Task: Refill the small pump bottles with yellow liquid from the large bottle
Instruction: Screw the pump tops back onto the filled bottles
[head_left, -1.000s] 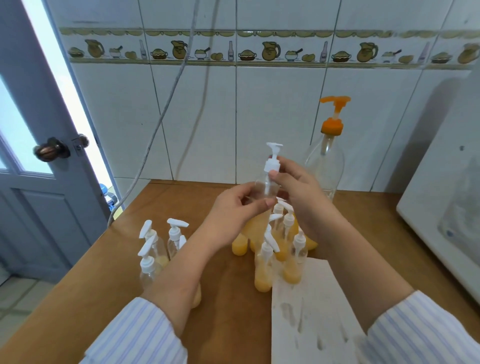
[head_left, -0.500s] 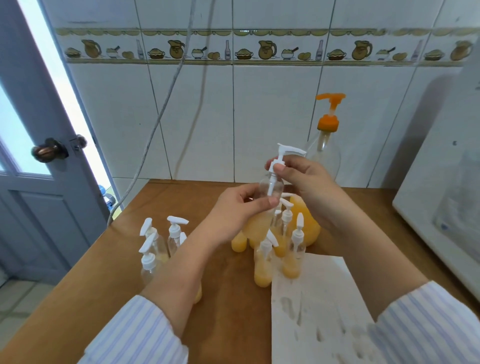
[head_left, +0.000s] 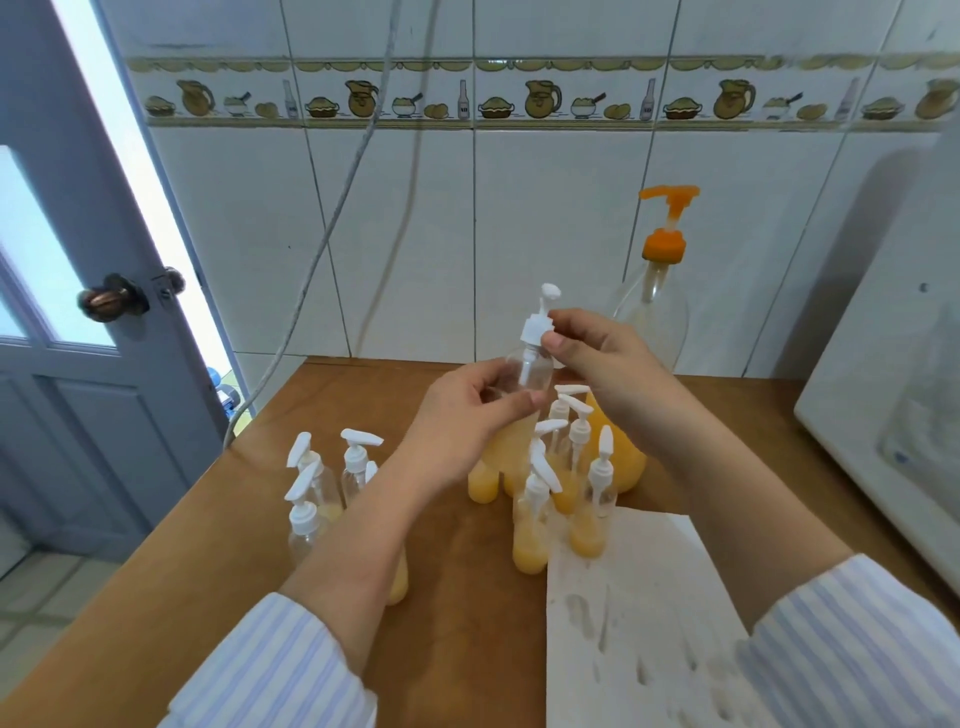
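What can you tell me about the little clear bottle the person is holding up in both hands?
The small clear bottle looks like see-through plastic and appears empty, with no yellow liquid showing. It is held roughly upright in the air above the filled bottles on the table. A white pump top sits on its neck, nozzle uppermost, and its white tube runs down inside. The left hand grips the body; the right hand pinches the pump's collar with fingers and thumb.

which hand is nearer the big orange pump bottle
Right. The right hand pinches the small bottle's white pump collar just in front of the large bottle; the left hand holds the small bottle's body, farther left.
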